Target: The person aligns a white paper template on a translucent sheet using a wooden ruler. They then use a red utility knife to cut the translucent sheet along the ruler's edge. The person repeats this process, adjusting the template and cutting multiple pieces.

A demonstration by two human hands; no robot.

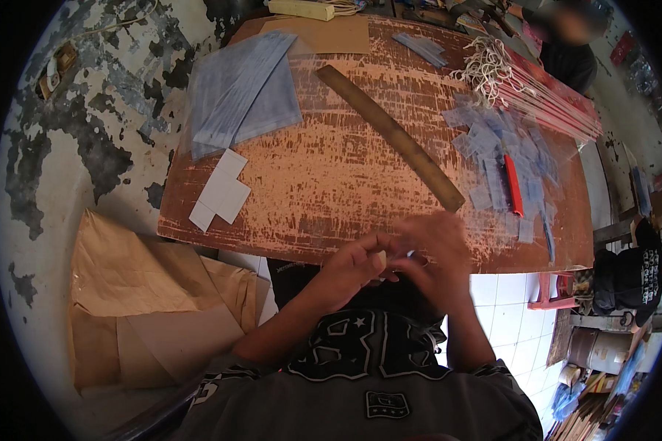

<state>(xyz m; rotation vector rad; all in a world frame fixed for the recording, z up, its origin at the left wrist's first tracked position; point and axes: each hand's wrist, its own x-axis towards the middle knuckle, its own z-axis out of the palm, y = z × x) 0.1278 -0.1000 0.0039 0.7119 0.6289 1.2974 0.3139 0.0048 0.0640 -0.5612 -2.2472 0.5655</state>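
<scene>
My left hand (355, 266) is just off the table's near edge, its fingers bent and pinched together. Close against it is my right hand (440, 257), blurred by movement, with its thumb toward the left fingers. Something small and pale may be between the fingertips, too hidden to name. Beyond the hands, a long brown ruler (390, 134) lies slantwise on the worn table (309, 198). To the right, a red cutter knife (513, 185) rests on scattered clear plastic pieces (485, 143). White card pieces (224, 189) lie at the left.
Clear plastic sheets (250, 92) are stacked at the far left, beside a brown board (338, 35). White cords (488, 70) with pink-red strips (555, 106) lie at the far right. Another person (570, 55) is beyond them. Brown paper (147, 275) stands left of me.
</scene>
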